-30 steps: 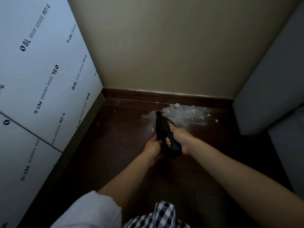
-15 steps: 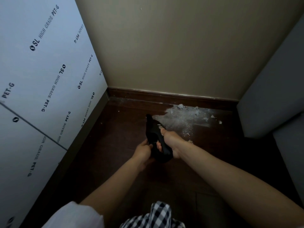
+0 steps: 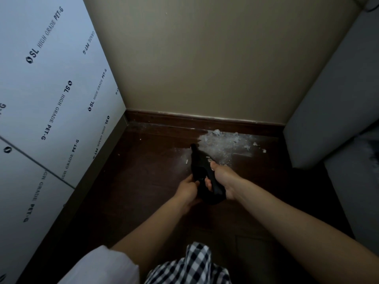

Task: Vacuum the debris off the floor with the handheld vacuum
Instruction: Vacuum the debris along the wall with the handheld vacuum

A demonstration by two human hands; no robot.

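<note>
Both hands, left [image 3: 187,188] and right [image 3: 222,177], grip my vacuum [image 3: 202,173]; I should sweep its nozzle slowly right across the dust [image 3: 221,143].

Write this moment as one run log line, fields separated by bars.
right hand grips handheld vacuum | left hand holds it | nozzle at debris edge | debris remains

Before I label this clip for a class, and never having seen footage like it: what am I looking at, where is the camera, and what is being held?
No machine here: a person wears one camera on the head, looking forward and down at both arms. The right hand grips the black handheld vacuum; the left hand holds its side. Its narrow nozzle points at white dusty debris lying on the dark wooden floor, beside the brown baseboard. A white printed panel stands to the left.
</note>
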